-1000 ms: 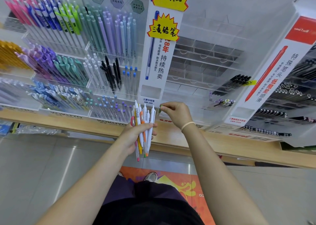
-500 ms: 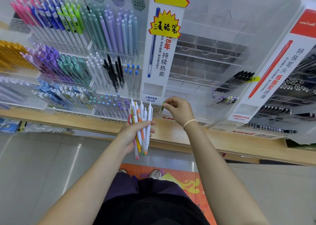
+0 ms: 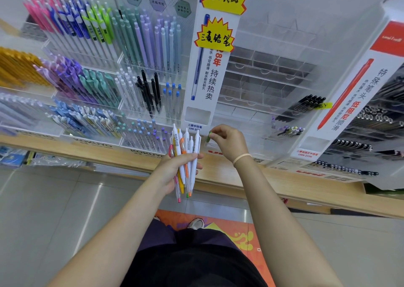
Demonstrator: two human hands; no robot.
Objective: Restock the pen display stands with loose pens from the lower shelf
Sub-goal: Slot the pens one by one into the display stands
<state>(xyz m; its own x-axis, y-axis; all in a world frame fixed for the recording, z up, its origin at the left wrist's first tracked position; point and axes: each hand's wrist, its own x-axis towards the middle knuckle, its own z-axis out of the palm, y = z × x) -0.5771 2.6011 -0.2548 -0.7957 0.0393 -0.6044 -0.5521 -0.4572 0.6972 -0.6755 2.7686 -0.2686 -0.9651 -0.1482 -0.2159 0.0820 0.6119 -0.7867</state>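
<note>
Left hand: wrapped round bundle of pens, upright, in front of wooden shelf. Right hand: fingertips pinching green-tipped pen just beside bundle, at bottom row of clear display stand.

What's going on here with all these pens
A person is restocking a pen display. The left hand grips a bunch of white-barrelled pens with coloured tips, held upright in front of the wooden shelf. The right hand pinches a single green-tipped pen at the bottom of the clear acrylic stand, whose compartments are mostly bare.
</note>
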